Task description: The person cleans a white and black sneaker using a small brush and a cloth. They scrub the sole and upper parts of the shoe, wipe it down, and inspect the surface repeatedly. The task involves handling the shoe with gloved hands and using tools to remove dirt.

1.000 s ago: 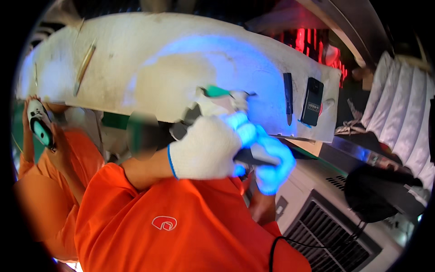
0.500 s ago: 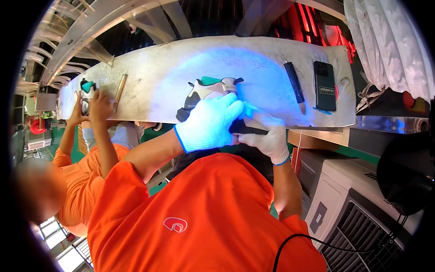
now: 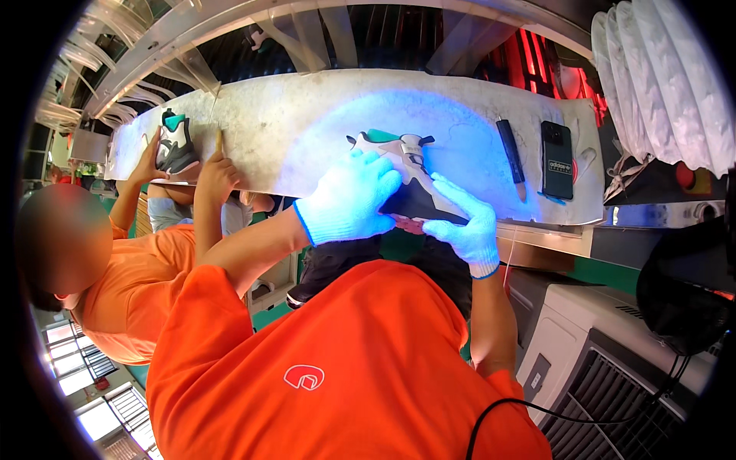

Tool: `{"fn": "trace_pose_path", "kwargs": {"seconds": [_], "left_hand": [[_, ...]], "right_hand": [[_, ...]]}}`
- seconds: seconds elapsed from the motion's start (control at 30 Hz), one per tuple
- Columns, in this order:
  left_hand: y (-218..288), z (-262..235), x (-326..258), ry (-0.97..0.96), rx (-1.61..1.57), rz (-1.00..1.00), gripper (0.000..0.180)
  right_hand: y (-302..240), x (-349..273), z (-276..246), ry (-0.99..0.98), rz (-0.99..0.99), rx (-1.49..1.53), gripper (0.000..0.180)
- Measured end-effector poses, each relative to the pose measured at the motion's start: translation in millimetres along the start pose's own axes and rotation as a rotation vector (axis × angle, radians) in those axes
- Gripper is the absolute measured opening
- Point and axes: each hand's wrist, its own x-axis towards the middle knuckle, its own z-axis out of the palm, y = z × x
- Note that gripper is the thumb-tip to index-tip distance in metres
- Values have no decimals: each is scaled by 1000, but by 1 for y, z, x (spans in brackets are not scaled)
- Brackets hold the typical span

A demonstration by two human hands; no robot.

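A light grey and black sports shoe (image 3: 412, 159) with a green lining lies over the near edge of the table, its toe toward me. Both my hands wear white knit gloves, tinted blue by the light. My left hand (image 3: 353, 198) holds the shoe's left side, fingers curled over the upper and thumb near the toe. Along the right side, my right hand (image 3: 466, 224) holds the front part, with its fingers stretched along the shoe and its thumb by the pinkish toe edge (image 3: 408, 224). The gloves hide much of the shoe's sides.
A dark pen-like tool (image 3: 510, 153) and a black phone (image 3: 556, 159) lie to the right on the pale table (image 3: 307, 115). At the left, a co-worker in orange (image 3: 153, 280) touches another shoe (image 3: 178, 149) and a thin yellowish tool (image 3: 219, 142). A fabric duct (image 3: 652, 84) hangs at right.
The shoe has turned so its toe points at me. My hands have spread apart to its two sides. The co-worker's right hand has moved from the other shoe to the yellowish tool.
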Motion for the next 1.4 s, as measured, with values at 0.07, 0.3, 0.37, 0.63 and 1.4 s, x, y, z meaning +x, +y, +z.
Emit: {"fn": "trace_pose_path", "kwargs": {"seconds": [0.07, 0.3, 0.37, 0.63, 1.4], "left_hand": [[-2, -4, 4, -25, -121, -47, 50], [-8, -8, 8, -68, -301, -189, 50], [-5, -8, 10, -91, -329, -297, 54], [-9, -14, 12, -158, -298, -267, 54], [-119, 23, -50, 381, -330, -113, 68]], "right_hand": [[-3, -2, 0, 6, 9, -11, 82], [-11, -2, -1, -6, 35, -124, 80], [-16, 0, -2, -18, 16, -130, 80], [-68, 30, 2, -128, 364, -273, 85], [-16, 19, 45, 487, 63, -346, 29]]}}
